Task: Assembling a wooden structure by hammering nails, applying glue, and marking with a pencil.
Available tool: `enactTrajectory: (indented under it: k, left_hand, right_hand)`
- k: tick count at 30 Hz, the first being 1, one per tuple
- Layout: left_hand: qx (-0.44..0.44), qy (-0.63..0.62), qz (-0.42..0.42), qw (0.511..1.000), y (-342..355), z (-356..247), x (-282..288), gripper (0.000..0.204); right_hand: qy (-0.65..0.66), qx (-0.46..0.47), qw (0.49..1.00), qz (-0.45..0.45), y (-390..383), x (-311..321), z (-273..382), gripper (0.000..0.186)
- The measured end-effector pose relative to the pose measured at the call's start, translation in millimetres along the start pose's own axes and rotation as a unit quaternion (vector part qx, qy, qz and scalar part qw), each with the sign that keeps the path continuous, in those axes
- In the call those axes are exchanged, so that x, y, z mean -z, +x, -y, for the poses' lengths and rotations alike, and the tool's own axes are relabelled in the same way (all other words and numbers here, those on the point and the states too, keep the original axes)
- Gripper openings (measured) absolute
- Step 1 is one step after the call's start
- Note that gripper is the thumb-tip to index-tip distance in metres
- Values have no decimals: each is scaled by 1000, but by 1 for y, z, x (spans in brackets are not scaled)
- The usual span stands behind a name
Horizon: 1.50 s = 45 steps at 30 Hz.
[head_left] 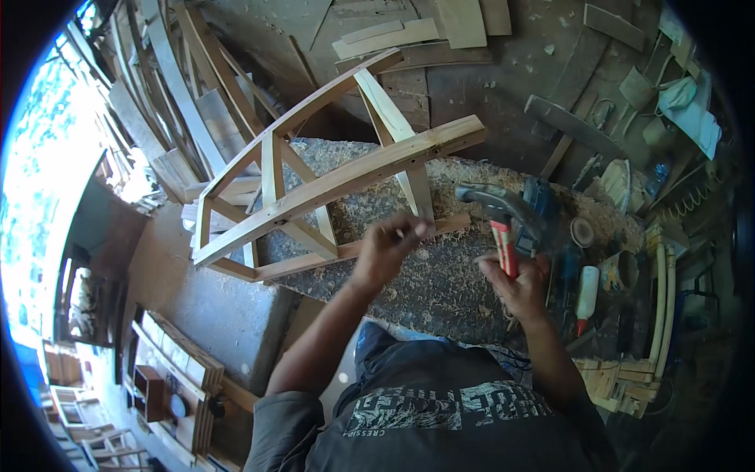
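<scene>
My right hand [521, 285] is wrapped around the red handle of a claw hammer [503, 240], its dark metal head raised over the bench's right part. My left hand [384, 253] is closed with fingertips pinched; whatever sits between them is too small to make out. Just beyond that hand lies a pale wooden frame [346, 182], built from long rails joined by crosspieces. It rests on the dark bench top [436, 295], which is strewn with wood shavings, and its upper rail angles up to the right. The left fingers are close to the frame's near rail; contact is unclear.
Right of the hammer are a blue power tool [539, 200], a round roll [582, 232] and a white bottle with a red cap [587, 293]. Boards [177, 86] lean at the far left. More planks [393, 38] lie beyond the bench. Stacked wood [177, 354] stands at lower left.
</scene>
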<state>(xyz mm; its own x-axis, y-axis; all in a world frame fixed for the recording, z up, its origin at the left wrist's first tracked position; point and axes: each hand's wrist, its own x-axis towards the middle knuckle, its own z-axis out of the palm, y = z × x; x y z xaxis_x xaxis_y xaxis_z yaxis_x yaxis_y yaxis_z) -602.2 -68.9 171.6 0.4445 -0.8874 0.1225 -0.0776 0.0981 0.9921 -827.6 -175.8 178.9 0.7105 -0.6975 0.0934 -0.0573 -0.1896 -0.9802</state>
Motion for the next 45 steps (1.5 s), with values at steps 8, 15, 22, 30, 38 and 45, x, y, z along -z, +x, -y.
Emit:
enactTrajectory:
  k: [8, 15, 22, 30, 38, 45]
  left_hand:
    - [-214, 249, -175, 928, 122, -36, 40, 15]
    - [-151, 202, -178, 951, 134, -16, 38, 10]
    - [-203, 241, -175, 933, 133, -18, 33, 9]
    - [-339, 395, -174, 836, 130, -15, 30, 13]
    - [-155, 502, -74, 848, 126, -40, 47, 43]
    - [66, 549, 4, 833, 114, -44, 47, 76]
  right_hand:
    - [13, -32, 999, -31, 4, 18, -2, 18]
    - [-10, -18, 999, -35, 8, 17, -21, 24]
    - [-6, -88, 996, -13, 18, 23, -27, 28]
    - [-3, -73, 997, -8, 30, 23, -23, 28]
    - [39, -80, 996, -1, 40, 32, -42, 26]
    - [42, -89, 995, 8, 54, 32, -51, 24]
